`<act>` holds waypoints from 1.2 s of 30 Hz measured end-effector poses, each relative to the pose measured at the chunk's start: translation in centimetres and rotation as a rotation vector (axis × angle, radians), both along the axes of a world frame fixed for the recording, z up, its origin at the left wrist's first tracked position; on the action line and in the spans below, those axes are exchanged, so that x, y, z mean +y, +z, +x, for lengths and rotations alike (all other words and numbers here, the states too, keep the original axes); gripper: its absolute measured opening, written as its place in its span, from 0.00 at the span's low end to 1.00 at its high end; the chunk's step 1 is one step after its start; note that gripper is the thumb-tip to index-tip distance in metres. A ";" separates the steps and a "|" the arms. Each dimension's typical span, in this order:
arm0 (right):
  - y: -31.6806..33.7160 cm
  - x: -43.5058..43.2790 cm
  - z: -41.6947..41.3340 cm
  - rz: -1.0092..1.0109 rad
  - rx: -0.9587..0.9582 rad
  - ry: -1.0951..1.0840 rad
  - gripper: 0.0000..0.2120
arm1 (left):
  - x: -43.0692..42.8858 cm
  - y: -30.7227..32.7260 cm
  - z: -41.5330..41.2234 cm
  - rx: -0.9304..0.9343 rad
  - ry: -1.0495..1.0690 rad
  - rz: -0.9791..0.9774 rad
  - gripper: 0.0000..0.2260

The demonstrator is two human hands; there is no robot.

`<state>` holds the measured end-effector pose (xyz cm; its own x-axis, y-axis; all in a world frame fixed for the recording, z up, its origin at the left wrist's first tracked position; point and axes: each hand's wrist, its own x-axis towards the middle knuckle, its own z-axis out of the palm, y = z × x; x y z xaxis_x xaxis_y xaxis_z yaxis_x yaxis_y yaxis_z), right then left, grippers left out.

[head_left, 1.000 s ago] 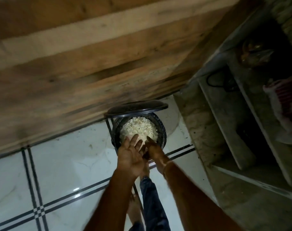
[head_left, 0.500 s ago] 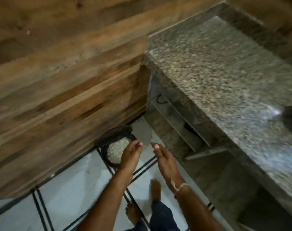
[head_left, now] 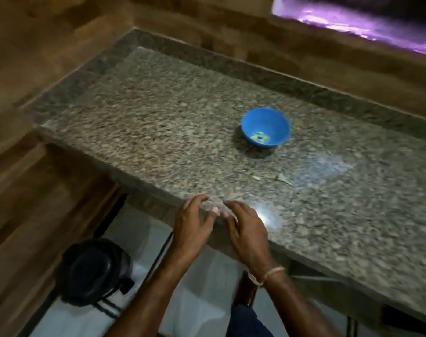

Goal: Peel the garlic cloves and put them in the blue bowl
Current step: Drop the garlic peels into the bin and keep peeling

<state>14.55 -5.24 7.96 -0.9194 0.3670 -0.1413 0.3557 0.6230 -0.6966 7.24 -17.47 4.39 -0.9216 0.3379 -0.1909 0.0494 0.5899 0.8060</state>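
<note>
A blue bowl (head_left: 265,128) stands on the speckled granite counter (head_left: 173,122), right of its middle, with a few pale pieces at its bottom. My left hand (head_left: 191,222) and my right hand (head_left: 247,227) hover side by side at the counter's front edge, well short of the bowl. Their fingers are spread and loosely bent, and nothing shows in either hand. A few scraps of garlic skin (head_left: 281,178) lie on the counter between my hands and the bowl. The frame is blurred.
A black bin (head_left: 93,271) with its lid shut stands on the white tiled floor (head_left: 200,310) below the counter's left corner. Wood-patterned walls (head_left: 37,45) close in the left and back. A purple-lit opening (head_left: 353,18) shows at the top right.
The view has swung up from the floor bin to the countertop. Both hands have risen from over the bin of peels to the counter's front edge. The bin's lid is now down.
</note>
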 end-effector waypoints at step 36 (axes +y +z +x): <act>-9.5 22.4 -3.6 0.142 -0.086 -0.203 0.35 | 25.1 -0.4 -15.6 0.497 -0.110 -0.285 0.12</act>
